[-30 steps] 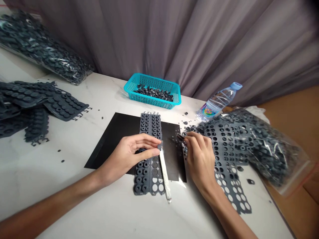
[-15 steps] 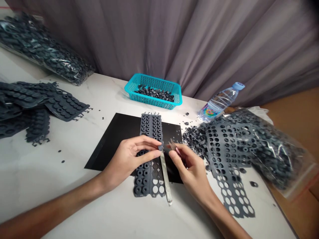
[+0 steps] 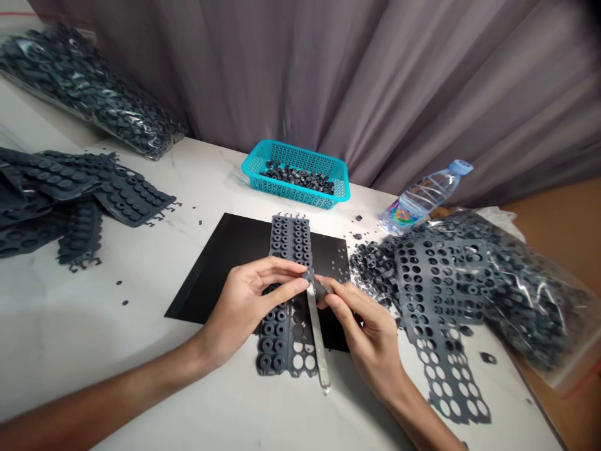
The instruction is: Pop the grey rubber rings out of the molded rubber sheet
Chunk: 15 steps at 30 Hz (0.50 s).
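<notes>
My left hand [image 3: 256, 300] pinches a small dark grey rubber piece [image 3: 307, 275] between thumb and fingertips. It is held over a rubber sheet [image 3: 291, 233] with rows of ring-shaped parts, some holes in its lower right being vacant. My right hand [image 3: 364, 316] is closed on a small pointed metal tool [image 3: 323, 286], perhaps tweezers, its tip close to the rubber piece; whether they touch I cannot tell. A narrow pale strip [image 3: 319, 344] lies along the sheet's right side, its upper end under the fingertips. Beneath the sheet is a black mat [image 3: 201, 282].
A turquoise basket [image 3: 300, 198] holds loose rubber parts. A water bottle [image 3: 422, 195] leans at the right by a pile of parts [image 3: 375, 263], a punched-out sheet [image 3: 429, 313] and a plastic bag [image 3: 530, 307]. More sheets [image 3: 131, 197] and a full bag [image 3: 94, 94] lie left.
My right hand has brought the metal tool's tip in toward the rubber piece, from a small gap to its right. My left hand keeps its pinch. The whole view has shifted slightly.
</notes>
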Motion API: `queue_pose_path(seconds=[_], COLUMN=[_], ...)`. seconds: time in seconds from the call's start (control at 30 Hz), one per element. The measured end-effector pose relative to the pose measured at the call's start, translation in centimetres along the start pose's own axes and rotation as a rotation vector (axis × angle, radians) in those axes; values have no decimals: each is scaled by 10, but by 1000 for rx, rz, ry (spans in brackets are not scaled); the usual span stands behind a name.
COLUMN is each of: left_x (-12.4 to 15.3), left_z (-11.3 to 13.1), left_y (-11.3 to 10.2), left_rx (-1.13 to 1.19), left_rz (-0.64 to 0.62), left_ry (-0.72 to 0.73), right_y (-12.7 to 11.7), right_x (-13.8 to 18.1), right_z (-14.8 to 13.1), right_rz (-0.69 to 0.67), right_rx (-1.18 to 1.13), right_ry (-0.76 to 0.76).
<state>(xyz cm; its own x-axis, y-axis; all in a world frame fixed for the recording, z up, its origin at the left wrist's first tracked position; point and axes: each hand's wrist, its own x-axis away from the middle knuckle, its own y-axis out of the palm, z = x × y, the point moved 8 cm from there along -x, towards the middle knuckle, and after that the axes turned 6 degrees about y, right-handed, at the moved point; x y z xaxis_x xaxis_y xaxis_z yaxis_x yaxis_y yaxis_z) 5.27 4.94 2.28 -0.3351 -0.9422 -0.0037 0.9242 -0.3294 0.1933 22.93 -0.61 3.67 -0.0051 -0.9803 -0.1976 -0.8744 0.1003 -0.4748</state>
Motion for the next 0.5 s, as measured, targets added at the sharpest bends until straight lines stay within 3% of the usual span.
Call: queue_pose_path(seconds=[0.5], left_x=[2], left_z=[6], left_y=[3], left_rx=[19], left_rz=[9], left_ry=[78], right_y=[3], right_x=[0], right_z=[-3], right_rz=[-7], right_rx=[20], right_ry=[-43])
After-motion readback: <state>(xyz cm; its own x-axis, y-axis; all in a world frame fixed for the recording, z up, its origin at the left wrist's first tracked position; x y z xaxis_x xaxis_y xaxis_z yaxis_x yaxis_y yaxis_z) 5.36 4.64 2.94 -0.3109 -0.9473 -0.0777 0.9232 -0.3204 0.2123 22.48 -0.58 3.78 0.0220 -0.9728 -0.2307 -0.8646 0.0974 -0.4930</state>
